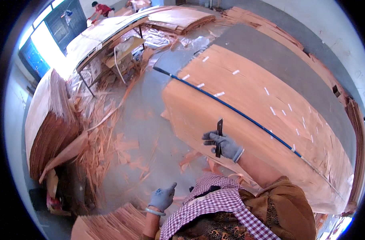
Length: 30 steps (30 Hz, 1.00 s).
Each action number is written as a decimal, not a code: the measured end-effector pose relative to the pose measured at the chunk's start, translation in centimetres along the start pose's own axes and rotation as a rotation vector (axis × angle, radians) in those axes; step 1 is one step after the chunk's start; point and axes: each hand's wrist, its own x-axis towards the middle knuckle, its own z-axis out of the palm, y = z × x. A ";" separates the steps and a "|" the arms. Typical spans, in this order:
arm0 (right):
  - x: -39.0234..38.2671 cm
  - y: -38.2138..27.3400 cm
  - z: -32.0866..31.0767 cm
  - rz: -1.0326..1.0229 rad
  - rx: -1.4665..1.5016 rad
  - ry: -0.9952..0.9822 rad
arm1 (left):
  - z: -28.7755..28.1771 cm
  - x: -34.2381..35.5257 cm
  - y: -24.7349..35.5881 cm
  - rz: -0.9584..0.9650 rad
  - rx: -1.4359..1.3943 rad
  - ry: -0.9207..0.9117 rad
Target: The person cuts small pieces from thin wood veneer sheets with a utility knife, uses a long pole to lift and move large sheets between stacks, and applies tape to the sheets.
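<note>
My right hand, in a grey glove, is closed around a slim black utility knife held upright. It is over the near edge of a large stack of thin orange-brown wood veneer sheets. My left hand, also gloved in grey, hangs low over the floor with one finger stretched out and nothing visible in it; its other fingers are partly hidden. A long blue rod lies diagonally across the veneer stack, beyond my right hand. Small white strips of tape dot the top sheet.
Torn veneer scraps litter the grey floor at left. Another veneer stack stands at far left, and more sheets lie near my left arm. A veneer-topped table is farther back, with a person in red behind it.
</note>
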 end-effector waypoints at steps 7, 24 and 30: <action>13.6 -5.4 5.3 -0.160 -0.015 0.186 | -13.6 5.6 -11.3 0.147 -0.177 0.389; 33.7 -14.1 1.3 -0.087 0.041 0.587 | -13.5 20.3 -53.4 -0.944 -0.450 -0.248; 36.8 -12.8 -4.8 -0.576 0.217 1.023 | -27.0 36.0 -62.1 -0.775 -0.372 -0.097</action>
